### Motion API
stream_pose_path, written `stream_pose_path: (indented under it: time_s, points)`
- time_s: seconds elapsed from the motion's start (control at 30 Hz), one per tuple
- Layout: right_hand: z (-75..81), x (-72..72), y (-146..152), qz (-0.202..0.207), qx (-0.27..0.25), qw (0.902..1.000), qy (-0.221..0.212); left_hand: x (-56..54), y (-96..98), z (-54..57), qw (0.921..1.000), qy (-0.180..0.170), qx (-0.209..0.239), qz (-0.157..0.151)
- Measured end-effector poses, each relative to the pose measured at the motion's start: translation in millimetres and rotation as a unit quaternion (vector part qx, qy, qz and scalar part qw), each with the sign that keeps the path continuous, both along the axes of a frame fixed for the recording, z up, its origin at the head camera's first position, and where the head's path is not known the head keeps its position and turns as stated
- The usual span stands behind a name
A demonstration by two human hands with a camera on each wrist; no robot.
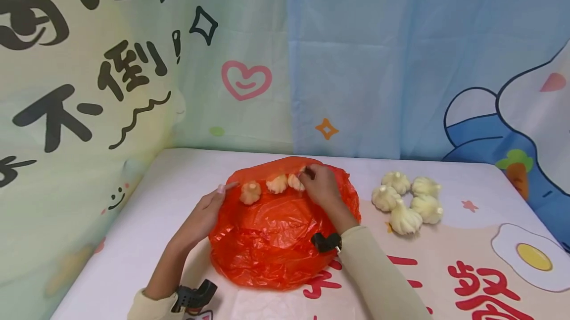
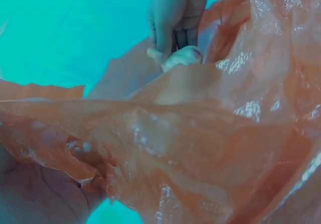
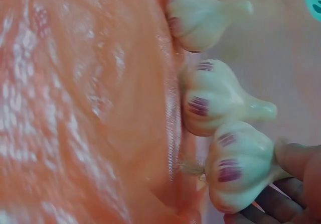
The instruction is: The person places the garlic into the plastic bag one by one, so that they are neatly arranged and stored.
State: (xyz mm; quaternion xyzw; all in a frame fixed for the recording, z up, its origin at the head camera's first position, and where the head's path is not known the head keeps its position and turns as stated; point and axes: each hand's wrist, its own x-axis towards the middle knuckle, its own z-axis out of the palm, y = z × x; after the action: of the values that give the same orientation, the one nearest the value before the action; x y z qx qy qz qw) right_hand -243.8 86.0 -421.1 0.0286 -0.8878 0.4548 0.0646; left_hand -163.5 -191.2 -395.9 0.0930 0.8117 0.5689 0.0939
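Pinched by its stem, a garlic bulb (image 3: pixel 241 169) is held in the right hand (image 1: pixel 319 185), presumably because the narrow stem is more easily grasped than the round body. Left of that grip, two more bulbs (image 1: pixel 277 184) are lined up at the mouth of the red bag (image 1: pixel 280 231), whose edge is clamped by the left hand (image 1: pixel 207 213) (likely so the mouth is spread). Right of the grip, five loose bulbs (image 1: pixel 405 218) are grouped on the table (image 1: pixel 129 241).

black lettering (image 1: pixel 53 127) on the backdrop (image 1: pixel 58 196) reads "不倒!"; red characters (image 1: pixel 466 288) on the tablecloth (image 1: pixel 467 236) are partly cut off, unreadable.
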Motion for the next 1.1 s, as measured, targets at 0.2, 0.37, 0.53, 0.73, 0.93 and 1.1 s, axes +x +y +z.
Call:
stream_pose_path:
  time_s: [0.2, 0.37, 0.53, 0.73, 0.93, 1.1]
  points:
    - [-11.4, -4.6, -5, -0.023, -0.001, 0.9997, 0.009, -0.6, 4.3, -1.4, 0.9999, 0.005, 0.011, -0.005]
    - [-17.8, -4.9, -7, -0.011, -0.036, 0.9993, -0.009, 0.8, 5.1, 0.9, 0.9998, 0.014, 0.012, -0.003]
    - [-21.0, -3.9, -9, 0.032, -0.052, 0.9971, -0.045, 1.4, 5.0, 0.9, 0.9998, 0.013, 0.016, 0.006]
    - [-22.8, -3.8, -10, 0.038, -0.057, 0.9961, -0.055, 1.5, 5.4, 0.6, 0.9997, 0.016, 0.007, 0.019]
    - [-20.3, -1.7, -11, 0.028, -0.047, 0.9965, -0.063, 2.2, 4.7, 2.4, 0.9994, 0.025, 0.007, 0.022]
    - [-13.9, 3.3, -11, 0.028, -0.024, 0.9977, -0.056, 1.6, 4.9, 2.5, 0.999, 0.035, 0.008, 0.028]
